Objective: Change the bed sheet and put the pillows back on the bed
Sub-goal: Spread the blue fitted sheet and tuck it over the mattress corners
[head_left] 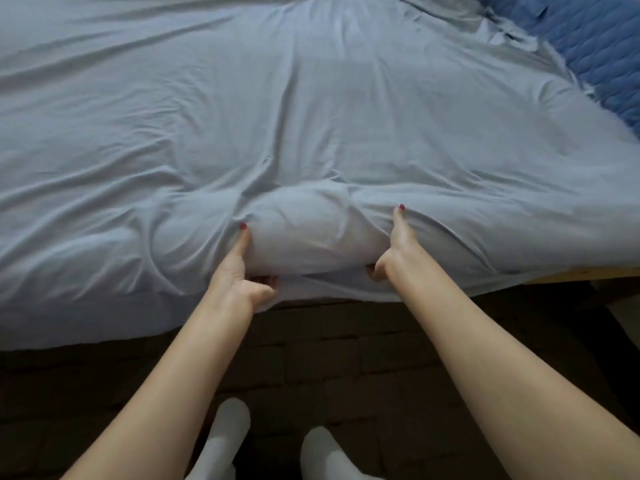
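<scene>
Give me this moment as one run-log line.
stage: spreading sheet | left hand: grips sheet edge | right hand: grips sheet edge | blue mattress: bare at far right corner | pillows: not in view

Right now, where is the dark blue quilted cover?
In the head view, the dark blue quilted cover lies at the far right corner of the bed, uncovered beyond the edge of the pale blue sheet.

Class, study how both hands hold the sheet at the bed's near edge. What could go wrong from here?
1. The left hand and right hand grip the wrinkled pale blue bed sheet close together; pulling may deepen the creases.
2. The blue quilted mattress shows at the far right corner; tugging nearer could uncover more.
</scene>
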